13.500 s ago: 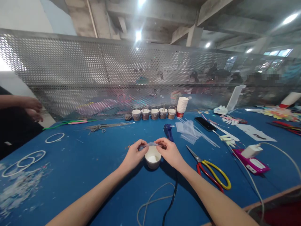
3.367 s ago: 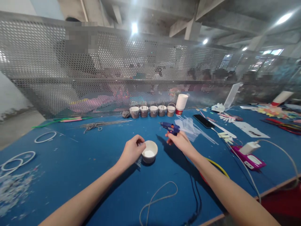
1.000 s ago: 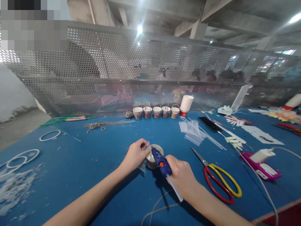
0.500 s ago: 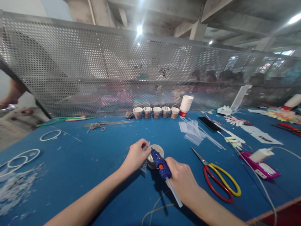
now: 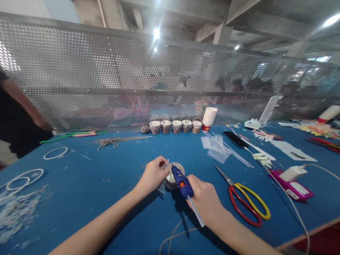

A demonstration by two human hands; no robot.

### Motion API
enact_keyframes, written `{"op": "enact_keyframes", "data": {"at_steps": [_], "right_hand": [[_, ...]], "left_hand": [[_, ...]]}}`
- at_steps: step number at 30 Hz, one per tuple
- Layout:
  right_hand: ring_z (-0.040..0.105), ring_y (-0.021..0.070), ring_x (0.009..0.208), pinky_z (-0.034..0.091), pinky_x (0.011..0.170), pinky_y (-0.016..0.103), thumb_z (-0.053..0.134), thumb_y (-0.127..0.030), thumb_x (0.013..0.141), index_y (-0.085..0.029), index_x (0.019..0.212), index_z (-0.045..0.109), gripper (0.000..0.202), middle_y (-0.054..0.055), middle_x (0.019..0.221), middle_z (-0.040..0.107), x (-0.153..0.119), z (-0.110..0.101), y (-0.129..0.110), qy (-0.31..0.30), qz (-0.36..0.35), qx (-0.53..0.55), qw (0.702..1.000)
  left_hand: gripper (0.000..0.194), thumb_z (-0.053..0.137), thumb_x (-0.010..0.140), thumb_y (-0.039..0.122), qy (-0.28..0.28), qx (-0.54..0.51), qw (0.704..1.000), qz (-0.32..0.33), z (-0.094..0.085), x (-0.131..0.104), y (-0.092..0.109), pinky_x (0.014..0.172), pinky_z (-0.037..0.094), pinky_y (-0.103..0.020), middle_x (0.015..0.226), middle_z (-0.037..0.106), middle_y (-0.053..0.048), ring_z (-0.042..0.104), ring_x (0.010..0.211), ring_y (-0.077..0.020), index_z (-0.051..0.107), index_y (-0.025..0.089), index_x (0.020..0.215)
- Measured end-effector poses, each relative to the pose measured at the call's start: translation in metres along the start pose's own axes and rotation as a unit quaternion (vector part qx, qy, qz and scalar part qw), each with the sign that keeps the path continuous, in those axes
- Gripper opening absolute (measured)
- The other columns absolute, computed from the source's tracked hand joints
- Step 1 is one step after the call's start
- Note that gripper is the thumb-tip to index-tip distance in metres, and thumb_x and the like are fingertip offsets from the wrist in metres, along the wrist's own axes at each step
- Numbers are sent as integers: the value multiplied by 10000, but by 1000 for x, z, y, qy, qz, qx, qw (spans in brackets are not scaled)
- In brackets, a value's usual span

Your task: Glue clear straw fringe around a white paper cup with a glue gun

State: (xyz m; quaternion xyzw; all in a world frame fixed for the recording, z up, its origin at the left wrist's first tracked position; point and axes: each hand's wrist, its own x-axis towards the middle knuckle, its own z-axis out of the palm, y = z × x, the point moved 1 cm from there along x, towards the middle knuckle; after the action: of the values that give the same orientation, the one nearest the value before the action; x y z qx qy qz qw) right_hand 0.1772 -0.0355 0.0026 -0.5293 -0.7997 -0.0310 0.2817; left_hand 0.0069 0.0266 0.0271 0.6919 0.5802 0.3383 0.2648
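Observation:
My right hand (image 5: 203, 194) grips a blue glue gun (image 5: 182, 182) with a translucent glue stick out of its back. The gun's nozzle points over the open top of a small pale cup (image 5: 172, 181) in front of me. At the cup's left rim, my left hand (image 5: 154, 173) is closed in a pinch, with a piece of clear plastic (image 5: 166, 164) showing at the fingertips. More clear plastic strips (image 5: 161, 188) lie beside the cup, under that hand. The gun partly covers the cup's inside.
Several small bucket-like cups (image 5: 176, 126) line the back, beside stacked paper cups (image 5: 209, 118). Scissors (image 5: 243, 198) lie at right, near a magenta power strip (image 5: 292, 186), a phone (image 5: 235, 139) and plastic strips (image 5: 216, 147). White rings (image 5: 22, 182) lie left. A person (image 5: 21, 117) stands far left.
The glue gun has shifted very slightly over the cup. My left hand keeps its pinch at the rim. At far left, the other person's dark-clothed body has come into view.

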Motion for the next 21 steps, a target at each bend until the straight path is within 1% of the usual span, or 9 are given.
{"op": "enact_keyframes", "data": {"at_steps": [6, 10, 14, 17, 19, 21], "right_hand": [[551, 161, 499, 217, 492, 248, 461, -155, 765, -203, 737, 457, 56, 10, 620, 596, 4, 0, 4, -37, 10, 64, 997], [525, 161, 504, 233, 498, 248, 441, -192, 764, -216, 718, 429, 53, 4, 609, 562, 5, -3, 6, -58, 37, 100, 993], [472, 145, 495, 272, 504, 240, 440, -231, 761, -227, 702, 417, 64, -17, 578, 517, 5, -10, 7, -74, 73, 168, 980], [427, 131, 481, 312, 514, 239, 457, -275, 758, -231, 668, 419, 107, -31, 552, 494, 7, -20, 8, -52, 128, 224, 965], [416, 128, 479, 332, 506, 240, 473, -329, 754, -229, 648, 440, 149, -38, 540, 478, 9, -28, 11, -40, 189, 264, 945], [425, 134, 471, 337, 489, 245, 478, -391, 745, -223, 621, 484, 209, -44, 500, 447, 10, -35, 16, -44, 242, 294, 924]], "left_hand": [[72, 535, 642, 196, -24, -8, 1000, 8, 0, 3, -4, 586, 381, -241, 616, 534, 37, 472, 604, -138, 554, 184, 711], [100, 536, 625, 195, -34, -8, 999, 10, -1, 3, -3, 588, 383, -237, 627, 542, 35, 481, 614, -141, 562, 188, 721], [114, 516, 617, 205, -46, -10, 999, 12, -2, 2, 0, 614, 389, -249, 648, 551, 28, 487, 624, -145, 558, 189, 721], [135, 517, 608, 213, -55, -13, 998, 11, -3, 3, 0, 633, 393, -261, 663, 564, 21, 493, 637, -150, 568, 184, 729], [162, 523, 603, 225, -62, -17, 998, 8, -4, 4, -2, 632, 395, -264, 680, 581, 13, 504, 650, -157, 579, 181, 749], [178, 523, 606, 241, -68, -23, 997, 3, -4, 5, -5, 632, 396, -268, 694, 591, 6, 513, 658, -162, 584, 179, 761]]}}
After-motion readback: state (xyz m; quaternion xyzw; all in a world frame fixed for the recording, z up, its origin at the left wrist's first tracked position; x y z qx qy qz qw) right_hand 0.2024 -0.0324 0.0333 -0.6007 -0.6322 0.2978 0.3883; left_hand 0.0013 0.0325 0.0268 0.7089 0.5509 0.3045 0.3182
